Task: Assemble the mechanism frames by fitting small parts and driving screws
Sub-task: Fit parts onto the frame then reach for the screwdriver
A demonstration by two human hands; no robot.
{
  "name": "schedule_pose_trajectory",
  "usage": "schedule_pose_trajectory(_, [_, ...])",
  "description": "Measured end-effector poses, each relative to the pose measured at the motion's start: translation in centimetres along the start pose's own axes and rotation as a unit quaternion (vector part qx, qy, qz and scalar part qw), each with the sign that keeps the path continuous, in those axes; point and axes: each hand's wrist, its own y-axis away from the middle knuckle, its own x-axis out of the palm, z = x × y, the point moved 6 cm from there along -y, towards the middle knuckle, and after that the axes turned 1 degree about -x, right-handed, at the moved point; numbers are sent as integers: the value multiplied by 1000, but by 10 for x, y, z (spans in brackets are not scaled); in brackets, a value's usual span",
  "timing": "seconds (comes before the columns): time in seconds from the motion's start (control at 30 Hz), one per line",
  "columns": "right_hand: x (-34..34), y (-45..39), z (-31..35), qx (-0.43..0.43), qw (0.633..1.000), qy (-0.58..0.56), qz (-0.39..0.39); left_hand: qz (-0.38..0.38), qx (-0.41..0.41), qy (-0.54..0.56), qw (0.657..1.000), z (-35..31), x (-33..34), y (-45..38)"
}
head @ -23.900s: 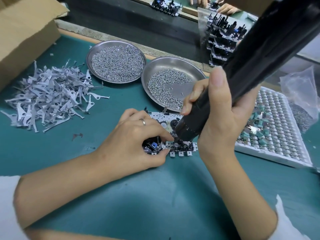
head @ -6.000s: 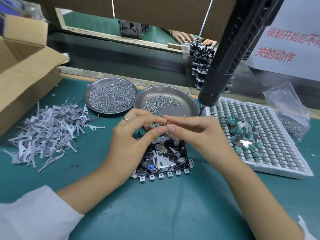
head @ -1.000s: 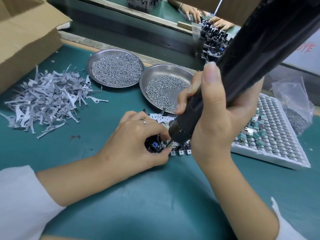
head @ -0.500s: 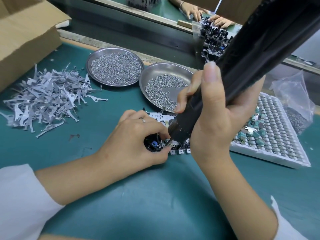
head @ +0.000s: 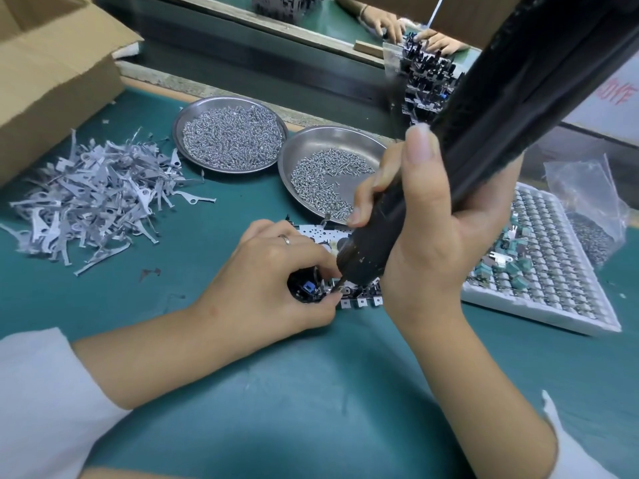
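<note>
Right hand (head: 439,243) grips driver (head: 484,126); left hand (head: 273,281) pinches frame (head: 359,300). Keep bit square on the screw at frame's 6 o'clock edge.

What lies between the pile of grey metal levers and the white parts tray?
In the head view, the mechanism frame lies there, with the left hand and right hand on the screwdriver.

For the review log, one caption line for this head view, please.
Right hand drives an electric screwdriver into the mechanism frame, steadied by the left hand.
</note>
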Motion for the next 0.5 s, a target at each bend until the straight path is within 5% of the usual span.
schedule_pose_trajectory(0.2, [-7,-15,13,-54,998,-33,3,5,-12,5,1000,0,0,1])
schedule_pose_trajectory(0.5, [-8,-16,-4,15,1000,-13,19,4,-19,-23,1000,-3,-2,2])
